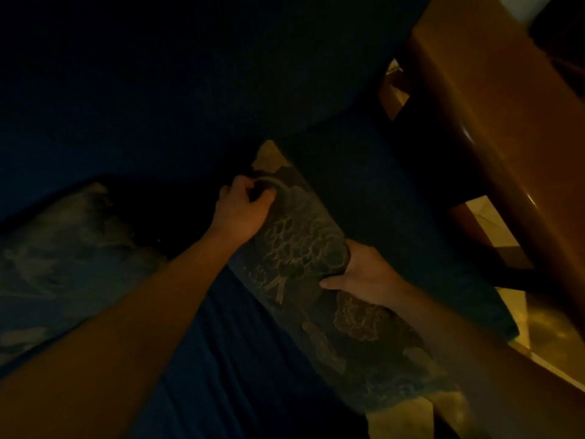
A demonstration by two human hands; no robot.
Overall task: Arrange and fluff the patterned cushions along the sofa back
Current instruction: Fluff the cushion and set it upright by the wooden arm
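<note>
Left hand (242,210) was closed in a fist on the upper edge of the patterned cushion (304,248), bunching the fabric near its far corner, at about eleven o'clock from the cushion's middle. That cushion stood on edge on the blue sofa seat (228,359), running from twelve o'clock down toward five o'clock, with its pale corner touching the dark sofa back (158,90). A second patterned cushion (63,248), paler and blurred, lay at nine o'clock against the sofa back, apart from both hands. Right hand (364,274) gripped the first cushion's right side at about four o'clock from the left hand, thumb laid across the front, fingers hidden behind. At three o'clock a wooden armrest (493,128) ran diagonally, with pale floor tiles (493,223) visible through its gaps. The room was very dim, lit warmly only on the right.
</note>
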